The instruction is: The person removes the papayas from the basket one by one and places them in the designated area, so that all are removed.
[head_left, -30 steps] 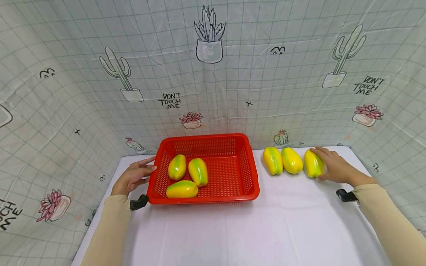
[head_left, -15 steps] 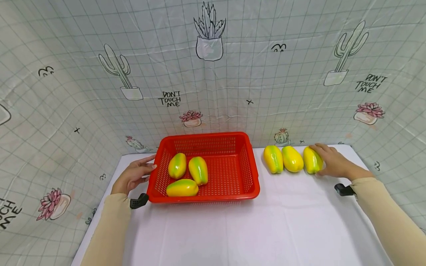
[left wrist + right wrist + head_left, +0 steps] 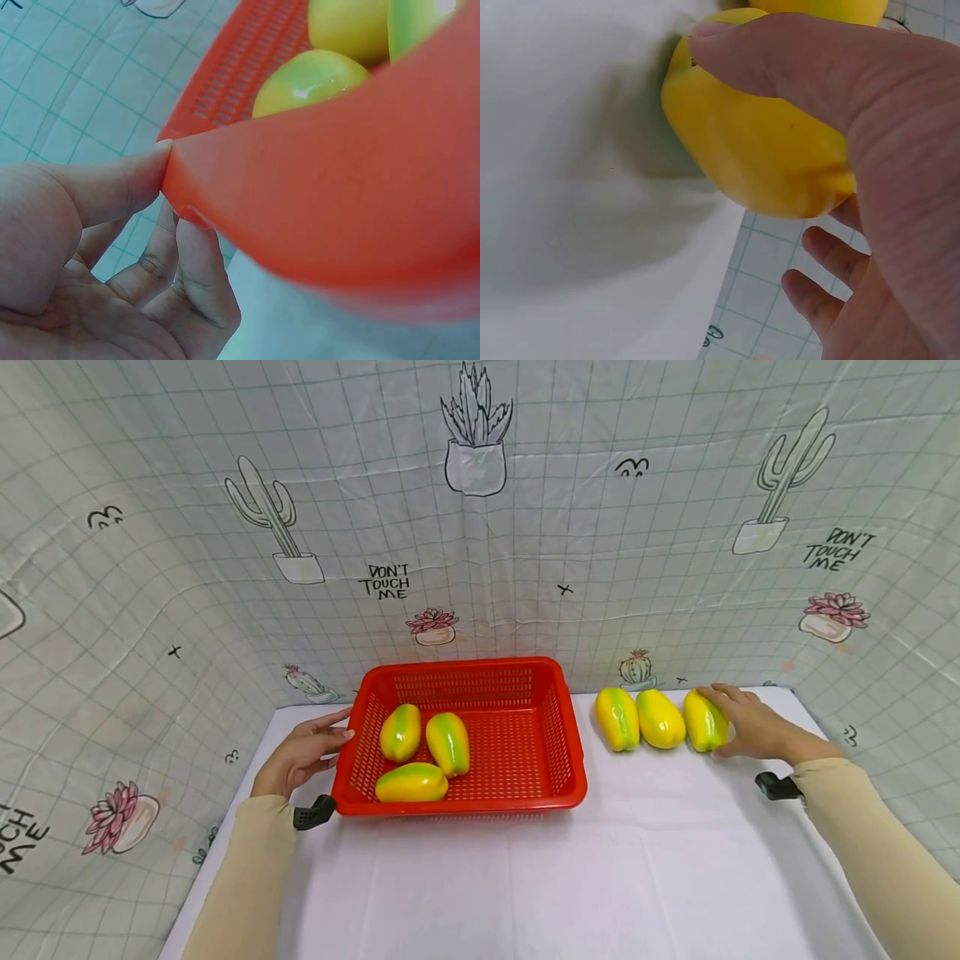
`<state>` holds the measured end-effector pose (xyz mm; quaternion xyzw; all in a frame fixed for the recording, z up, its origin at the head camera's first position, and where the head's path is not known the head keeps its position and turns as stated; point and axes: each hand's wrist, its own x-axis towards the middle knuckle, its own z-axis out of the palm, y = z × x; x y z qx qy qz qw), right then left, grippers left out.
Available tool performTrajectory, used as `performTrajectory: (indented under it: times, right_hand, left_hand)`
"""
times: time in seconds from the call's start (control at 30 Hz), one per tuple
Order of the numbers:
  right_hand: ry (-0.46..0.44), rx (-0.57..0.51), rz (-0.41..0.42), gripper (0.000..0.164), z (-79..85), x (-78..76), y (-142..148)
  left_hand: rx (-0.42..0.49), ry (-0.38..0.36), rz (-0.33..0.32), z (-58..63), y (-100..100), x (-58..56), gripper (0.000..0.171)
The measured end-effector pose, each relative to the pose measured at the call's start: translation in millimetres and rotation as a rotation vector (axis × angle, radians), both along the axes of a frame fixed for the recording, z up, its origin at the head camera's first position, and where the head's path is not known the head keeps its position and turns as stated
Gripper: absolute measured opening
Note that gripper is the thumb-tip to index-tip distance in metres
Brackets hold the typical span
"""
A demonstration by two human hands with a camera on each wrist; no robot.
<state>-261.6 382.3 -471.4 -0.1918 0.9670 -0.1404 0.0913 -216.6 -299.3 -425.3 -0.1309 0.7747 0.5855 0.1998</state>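
Observation:
A red perforated plastic basket [image 3: 517, 752] stands left of centre on the table. Inside it lie three yellow-green papayas, one near the left wall [image 3: 401, 732], one beside it [image 3: 448, 744] and one along the front [image 3: 412, 783]. My left hand [image 3: 300, 756] pinches the basket's left rim, thumb on the edge and fingertips underneath, as the left wrist view shows. Right of the basket, three more papayas form a row: a left one [image 3: 617, 719], a middle one [image 3: 660, 719] and a right one [image 3: 705, 720]. My right hand [image 3: 757, 727] grips the right one between thumb and fingers.
A white cloth covers the table [image 3: 555, 885]. Behind and on both sides hangs a gridded curtain [image 3: 517, 543] printed with cacti, close behind the basket and the row. Black wrist devices sit at the left cuff [image 3: 314, 813] and the right cuff [image 3: 777, 786].
The right papaya, with my right hand on it, has shifted slightly left and back, nearer the middle papaya. My left hand and the basket have stayed put. The head view has tilted slightly.

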Motion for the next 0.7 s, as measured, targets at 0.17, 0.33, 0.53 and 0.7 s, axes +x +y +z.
performTrajectory:
  times: [0.17, 0.33, 0.53, 0.7]
  right_hand:
    - [-0.001, -0.013, 0.009, 0.102, 1.3, 1.5, -0.2]
    - [0.005, -0.016, 0.009, 0.101, 2.9, 1.9, -0.6]
    - [0.011, -0.015, 0.003, 0.101, 4.5, 1.4, -0.8]
    - [0.008, -0.008, -0.001, 0.100, 6.9, 2.1, -0.9]
  left_hand:
    - [0.012, 0.009, -0.008, -0.3, -1.7, 0.3, 0.065]
    - [0.020, 0.010, -0.010, -0.7, -1.9, 1.1, 0.065]
    - [0.022, 0.012, -0.007, -0.9, -2.1, 1.3, 0.064]
    - [0.021, 0.013, -0.012, -0.7, -1.8, 0.8, 0.065]
